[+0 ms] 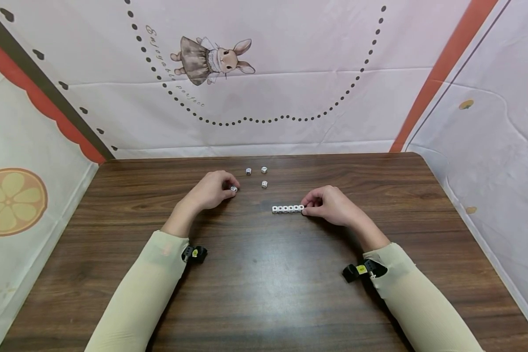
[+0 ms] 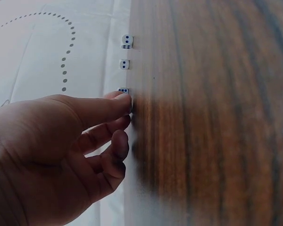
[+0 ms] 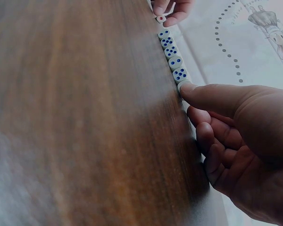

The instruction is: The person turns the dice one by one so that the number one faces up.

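Note:
My left hand (image 1: 211, 189) pinches a white die (image 1: 233, 188) between thumb and fingers at the table's left-centre. A red pip shows on this die (image 3: 161, 19) in the right wrist view. Several white dice stand side by side in a straight row (image 1: 286, 209) right of centre. At the row's right end, my right hand (image 1: 332, 205) holds the last die (image 3: 182, 85) between thumb and finger; the thumb covers most of it. Blue pips mark the sides of the other row dice (image 3: 175, 62).
Three loose dice lie beyond the row: one at the left (image 1: 248, 171), one at the back (image 1: 264, 170) and one nearer (image 1: 264, 184). The brown wooden table (image 1: 264, 293) ends at a printed cloth wall (image 1: 290, 98). Each wrist wears a black camera.

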The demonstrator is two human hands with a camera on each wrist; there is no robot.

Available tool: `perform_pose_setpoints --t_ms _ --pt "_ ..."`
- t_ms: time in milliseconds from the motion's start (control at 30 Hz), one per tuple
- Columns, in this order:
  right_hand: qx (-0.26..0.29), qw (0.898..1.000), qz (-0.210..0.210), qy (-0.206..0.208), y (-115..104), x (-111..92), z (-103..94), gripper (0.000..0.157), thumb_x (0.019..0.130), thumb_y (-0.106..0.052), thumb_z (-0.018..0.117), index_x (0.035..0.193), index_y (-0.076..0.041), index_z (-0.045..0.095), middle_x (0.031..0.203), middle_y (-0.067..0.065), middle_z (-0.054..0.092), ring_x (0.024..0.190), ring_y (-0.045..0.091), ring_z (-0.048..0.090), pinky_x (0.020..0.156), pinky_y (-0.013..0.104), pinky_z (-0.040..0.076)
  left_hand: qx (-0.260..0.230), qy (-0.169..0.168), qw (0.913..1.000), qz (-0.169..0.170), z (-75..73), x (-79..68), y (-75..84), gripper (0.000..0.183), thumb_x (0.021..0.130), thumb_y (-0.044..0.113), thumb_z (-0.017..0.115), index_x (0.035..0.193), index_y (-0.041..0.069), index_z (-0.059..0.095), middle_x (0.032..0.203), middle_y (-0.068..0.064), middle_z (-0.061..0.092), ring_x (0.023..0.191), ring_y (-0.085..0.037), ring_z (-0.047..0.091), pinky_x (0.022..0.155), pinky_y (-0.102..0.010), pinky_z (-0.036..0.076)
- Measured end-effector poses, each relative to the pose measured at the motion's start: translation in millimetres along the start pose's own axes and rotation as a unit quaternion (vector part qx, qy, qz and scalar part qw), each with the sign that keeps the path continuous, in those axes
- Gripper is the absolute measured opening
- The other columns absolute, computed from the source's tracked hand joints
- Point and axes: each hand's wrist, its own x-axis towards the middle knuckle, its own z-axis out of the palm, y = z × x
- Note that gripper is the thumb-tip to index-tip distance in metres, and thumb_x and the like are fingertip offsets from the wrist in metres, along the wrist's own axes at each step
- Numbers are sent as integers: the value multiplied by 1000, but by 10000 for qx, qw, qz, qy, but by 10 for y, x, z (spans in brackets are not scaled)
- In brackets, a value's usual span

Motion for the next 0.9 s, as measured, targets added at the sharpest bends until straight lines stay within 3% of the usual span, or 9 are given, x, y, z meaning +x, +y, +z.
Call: perform_pose_setpoints --t_ms 367,900 --pt "-28 10000 -2 -10 1 -5 2 9 94 -18 83 100 -12 80 84 -5 70 78 14 61 73 32 49 -138 221 9996 -144 5 18 -6 8 101 13 74 106 8 70 98 -6 70 92 -23 63 87 -41 49" --pt "-48 10000 78 -35 -15 -1 2 9 95 -19 83 100 -13 79 84 -6 70 79 16 61 73 36 50 -79 174 9996 -219 -5 4 -19 8 101 14 74 103 7 71 91 -5 68 85 -21 62 81 -39 48"
